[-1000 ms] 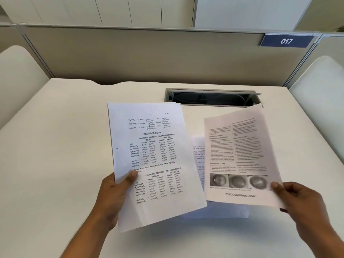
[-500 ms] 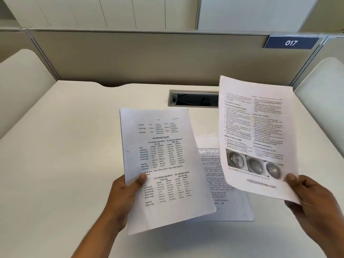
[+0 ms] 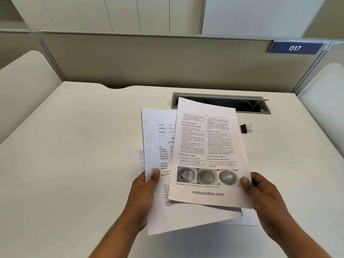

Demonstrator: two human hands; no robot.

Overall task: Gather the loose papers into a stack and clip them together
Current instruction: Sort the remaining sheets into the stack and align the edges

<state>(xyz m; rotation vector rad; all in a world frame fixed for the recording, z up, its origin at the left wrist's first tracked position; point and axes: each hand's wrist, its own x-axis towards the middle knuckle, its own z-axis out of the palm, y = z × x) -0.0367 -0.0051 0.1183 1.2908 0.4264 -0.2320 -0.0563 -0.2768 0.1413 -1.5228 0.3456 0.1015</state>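
Observation:
My left hand point(image 3: 144, 194) grips the lower left edge of a sheet of tabled text point(image 3: 156, 144), held above the desk. My right hand point(image 3: 260, 194) pinches the lower right corner of a two-column page with three eye photos point(image 3: 206, 151), which lies over the left sheet and covers most of it. Another printed sheet point(image 3: 138, 155) lies flat on the desk underneath, showing only at the left and at the lower right. A black binder clip point(image 3: 245, 128) rests on the desk to the right of the papers, apart from both hands.
A white desk point(image 3: 74, 164) carries an open grey cable slot point(image 3: 247, 105) at the back, partly covered by the top page. A beige partition with a blue "017" sign point(image 3: 295, 47) closes the far side. Neighbouring white desks flank left and right.
My right hand has swung the eye-photo page leftward and down onto the sheet in my left hand. The binder clip, hidden before, now shows to the right.

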